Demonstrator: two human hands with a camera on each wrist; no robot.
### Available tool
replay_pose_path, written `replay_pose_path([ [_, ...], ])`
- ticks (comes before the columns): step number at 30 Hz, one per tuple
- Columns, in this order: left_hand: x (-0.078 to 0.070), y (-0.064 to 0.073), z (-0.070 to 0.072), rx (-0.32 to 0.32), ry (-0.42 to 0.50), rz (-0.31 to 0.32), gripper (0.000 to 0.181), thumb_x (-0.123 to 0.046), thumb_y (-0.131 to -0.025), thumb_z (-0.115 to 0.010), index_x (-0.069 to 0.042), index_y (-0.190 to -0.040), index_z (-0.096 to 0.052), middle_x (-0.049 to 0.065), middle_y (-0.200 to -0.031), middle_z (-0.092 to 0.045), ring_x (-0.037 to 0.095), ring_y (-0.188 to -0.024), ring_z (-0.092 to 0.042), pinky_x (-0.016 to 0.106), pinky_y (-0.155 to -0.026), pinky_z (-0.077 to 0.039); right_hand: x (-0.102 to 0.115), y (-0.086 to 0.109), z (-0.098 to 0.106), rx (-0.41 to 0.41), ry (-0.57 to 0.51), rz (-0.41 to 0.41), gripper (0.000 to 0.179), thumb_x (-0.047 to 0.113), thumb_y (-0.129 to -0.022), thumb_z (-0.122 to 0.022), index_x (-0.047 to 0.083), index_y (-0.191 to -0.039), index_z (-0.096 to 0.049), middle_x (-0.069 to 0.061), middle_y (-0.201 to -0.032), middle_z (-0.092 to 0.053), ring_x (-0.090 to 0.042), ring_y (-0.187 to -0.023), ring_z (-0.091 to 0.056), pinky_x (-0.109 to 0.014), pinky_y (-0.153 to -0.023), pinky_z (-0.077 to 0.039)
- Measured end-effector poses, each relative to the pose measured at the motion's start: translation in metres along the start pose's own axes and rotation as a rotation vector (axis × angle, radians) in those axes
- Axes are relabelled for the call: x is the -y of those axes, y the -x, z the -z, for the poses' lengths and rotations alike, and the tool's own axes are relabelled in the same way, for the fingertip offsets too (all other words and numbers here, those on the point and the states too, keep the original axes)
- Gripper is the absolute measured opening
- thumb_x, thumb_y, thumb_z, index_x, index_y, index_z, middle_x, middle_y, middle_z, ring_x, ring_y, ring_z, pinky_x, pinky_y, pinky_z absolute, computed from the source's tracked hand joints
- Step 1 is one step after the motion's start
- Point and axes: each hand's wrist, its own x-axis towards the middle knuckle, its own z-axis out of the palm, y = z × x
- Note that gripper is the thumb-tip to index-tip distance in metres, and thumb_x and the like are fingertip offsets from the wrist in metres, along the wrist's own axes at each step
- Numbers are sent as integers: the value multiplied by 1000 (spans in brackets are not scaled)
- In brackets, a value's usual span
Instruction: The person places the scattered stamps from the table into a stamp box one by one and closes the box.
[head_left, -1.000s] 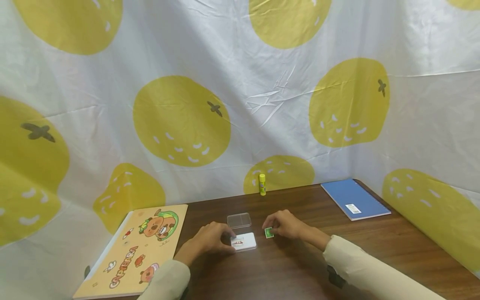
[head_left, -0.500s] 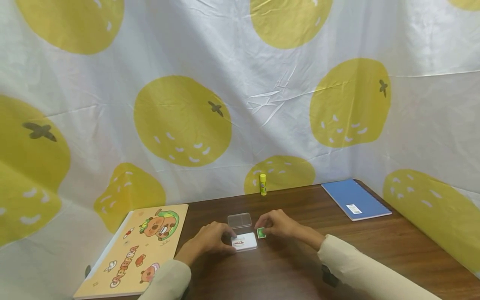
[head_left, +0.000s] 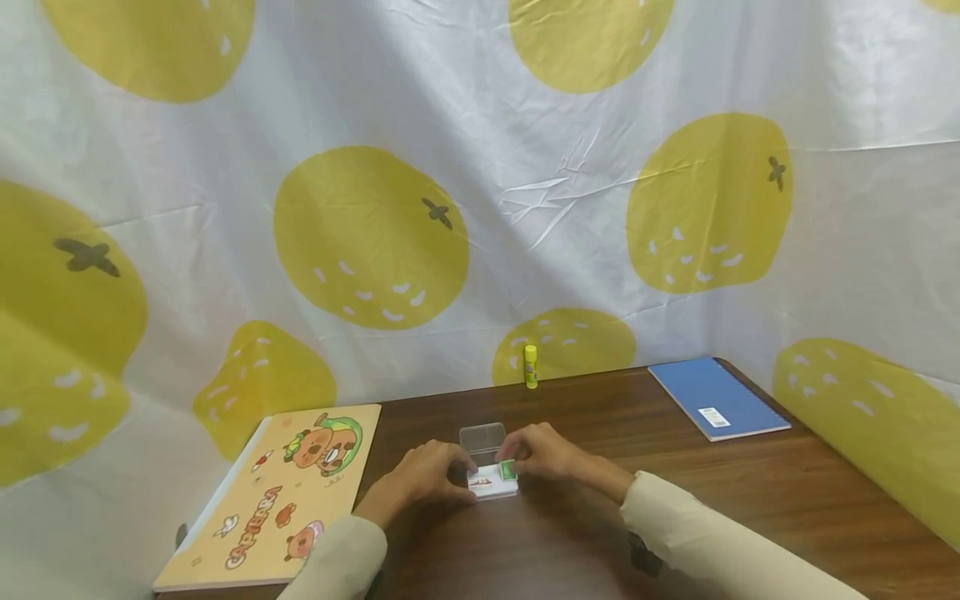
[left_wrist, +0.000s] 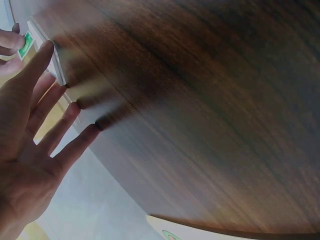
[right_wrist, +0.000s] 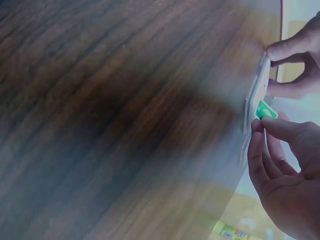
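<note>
A flat white block (head_left: 495, 488) with a small red picture lies in a clear plastic case on the table, in the middle of the head view. My left hand (head_left: 423, 477) grips its left end, thumb at the near edge and index finger at the far one; the other fingers spread out behind in the left wrist view. Between thumb and fingertips, my right hand (head_left: 551, 452) pinches a small green square card (head_left: 507, 470) with a white border. That card overlaps the block's right end and tilts up in the right wrist view (right_wrist: 266, 111). Behind the block is a clear plastic lid (head_left: 482, 435).
A yellow glue stick (head_left: 531, 367) stands at the table's back edge, before a lemon-print curtain (head_left: 480, 100). At the left lies a capybara folder (head_left: 300, 483). A blue spiral notebook (head_left: 712, 400) lies at the back right of the brown table (head_left: 600, 533).
My right hand has moved left with the green card, from beside the block to over its right end. My left hand has kept its place at the block's left end.
</note>
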Motion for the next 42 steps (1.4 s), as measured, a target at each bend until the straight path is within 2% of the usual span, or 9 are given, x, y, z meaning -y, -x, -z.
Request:
replay_pose_path([
  [14,0,-6,-4,13,-14,11,42,-42,-78,-91,-20,-111,-79,-5,-111,-76,18,-105,-68,46,-91,-56,1,-1,-6,3,108,-10,19,-5,-84,-76,6,-100,-78,-7,-87,-73,-12,-77,-64,-24,-70,-53],
  [25,-3,-3,-1,7,-18,5,42,-42,-77,-91,-18,-110,-79,-4,-110,-76,19,-105,-68,47,-89,-56,2,0,-4,32,85,-30,19,-4,-84,-78,6,-100,-78,-8,-87,-74,-11,-78,-65,-24,-72,-54],
  [35,-3,-2,1,9,-5,10,41,-40,-78,-91,-17,-110,-79,-4,-110,-76,21,-106,-68,49,-91,-55,3,-1,-2,58,108,-35,7,0,-87,-77,6,-91,-77,2,-81,-72,-5,-73,-60,-22,-68,-52],
  [42,0,0,0,12,4,24,41,-40,-78,-91,-17,-110,-79,-3,-109,-76,21,-107,-68,50,-92,-55,4,-1,-3,69,103,-40,6,0,-88,-76,5,-93,-77,1,-83,-71,-5,-75,-60,-21,-69,-52],
])
